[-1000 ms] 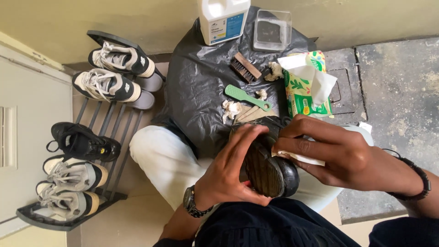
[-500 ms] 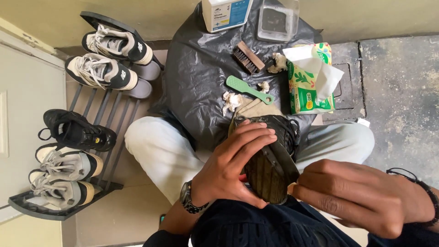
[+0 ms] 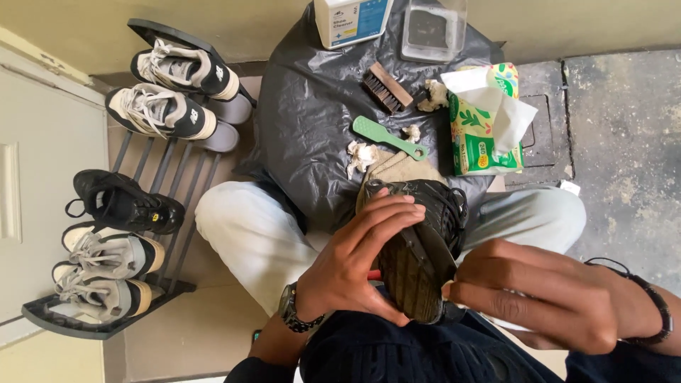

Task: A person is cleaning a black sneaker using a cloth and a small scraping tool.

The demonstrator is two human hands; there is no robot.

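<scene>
black shoe point(image 3: 418, 241) above black plastic sheet point(image 3: 312, 135)

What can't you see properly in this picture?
- Head view: the right hand may hold something white, but its fingers hide it.
- The black shoe shows mostly its sole; the left hand covers one side.
- The white bottle and clear box are cut off by the top edge.
- The bottom pair on the shoe rack is partly hidden.
</scene>
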